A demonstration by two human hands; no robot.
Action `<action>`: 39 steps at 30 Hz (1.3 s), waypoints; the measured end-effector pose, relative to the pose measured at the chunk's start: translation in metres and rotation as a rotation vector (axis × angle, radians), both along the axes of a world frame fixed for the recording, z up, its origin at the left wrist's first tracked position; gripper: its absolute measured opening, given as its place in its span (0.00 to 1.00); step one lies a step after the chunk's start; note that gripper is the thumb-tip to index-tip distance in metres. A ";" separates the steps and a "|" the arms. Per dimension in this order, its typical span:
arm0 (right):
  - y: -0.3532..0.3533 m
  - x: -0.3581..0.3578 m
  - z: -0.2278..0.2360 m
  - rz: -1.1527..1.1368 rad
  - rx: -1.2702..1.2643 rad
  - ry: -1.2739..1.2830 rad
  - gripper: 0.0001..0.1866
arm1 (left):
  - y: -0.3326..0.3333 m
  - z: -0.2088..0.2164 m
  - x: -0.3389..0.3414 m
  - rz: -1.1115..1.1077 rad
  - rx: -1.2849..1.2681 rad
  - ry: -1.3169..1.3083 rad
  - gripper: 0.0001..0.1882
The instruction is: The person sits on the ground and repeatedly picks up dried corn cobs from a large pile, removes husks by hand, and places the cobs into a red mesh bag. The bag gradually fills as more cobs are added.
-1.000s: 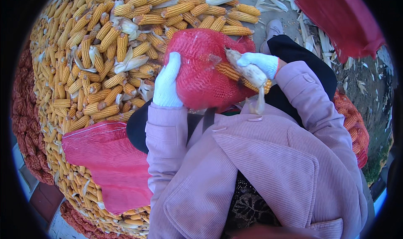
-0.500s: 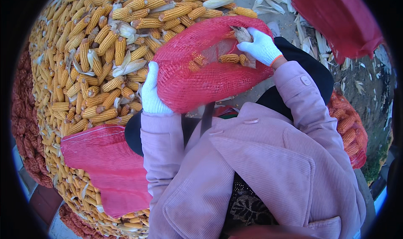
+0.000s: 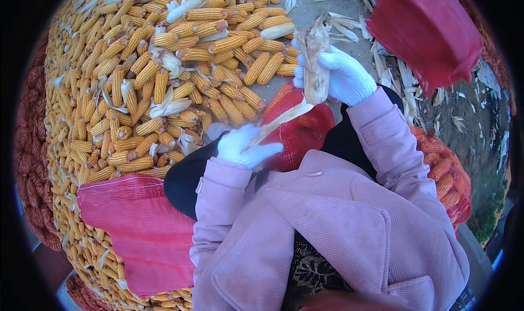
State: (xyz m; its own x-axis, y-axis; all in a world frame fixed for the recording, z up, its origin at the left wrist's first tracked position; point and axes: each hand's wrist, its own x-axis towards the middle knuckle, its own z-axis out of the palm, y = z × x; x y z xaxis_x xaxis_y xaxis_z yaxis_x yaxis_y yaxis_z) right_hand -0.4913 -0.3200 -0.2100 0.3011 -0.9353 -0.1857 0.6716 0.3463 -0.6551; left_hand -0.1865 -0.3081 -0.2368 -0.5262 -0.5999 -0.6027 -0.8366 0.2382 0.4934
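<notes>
1. Just beyond the pink coat front [image 3: 327, 193], I find the husk-wrapped cob [image 3: 316, 68]: the right hand [image 3: 346, 73] curls its grip around it, while the left hand [image 3: 245, 146] appears to pinch the husk strip [image 3: 284, 121] by its end, though blur hides the fingertips.
2. My main worry is that strip: dry husk could snap under a hard pull, jerking the left hand away, or the cob could slip through the glove.
3. Lower down, between the dark-clothed legs [image 3: 188, 174], I judge the red mesh bag [image 3: 305, 139] could tip if they part.
4. Leftward, a knee bump could roll cobs off the heap [image 3: 128, 128].
5. Nearby I count two hands, one husk-wrapped cob, one husk strip, one red mesh bag.
6. Farther out: one flat red sack [image 3: 147, 234], one cob-filled bag [image 3: 450, 180], one red sheet [image 3: 426, 35].
7. Heap cobs and husk scraps [image 3: 344, 26] defeat my counting.
</notes>
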 end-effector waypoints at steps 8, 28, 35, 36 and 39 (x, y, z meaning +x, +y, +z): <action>-0.016 0.093 -0.010 -0.024 -0.027 -0.008 0.40 | -0.017 0.018 -0.032 0.779 0.574 1.212 0.40; -0.038 0.086 -0.041 -0.145 -0.048 0.621 0.14 | -0.020 -0.005 -0.058 0.684 0.074 0.727 0.34; -0.039 0.106 -0.040 -0.403 -0.226 0.519 0.15 | -0.026 -0.027 -0.051 1.029 0.786 1.331 0.26; -0.037 0.109 -0.037 -0.340 -0.161 0.416 0.15 | -0.026 -0.030 -0.053 1.172 0.817 1.296 0.29; -0.030 0.113 -0.023 -0.164 0.041 0.312 0.16 | -0.039 -0.036 -0.052 1.248 0.796 1.372 0.34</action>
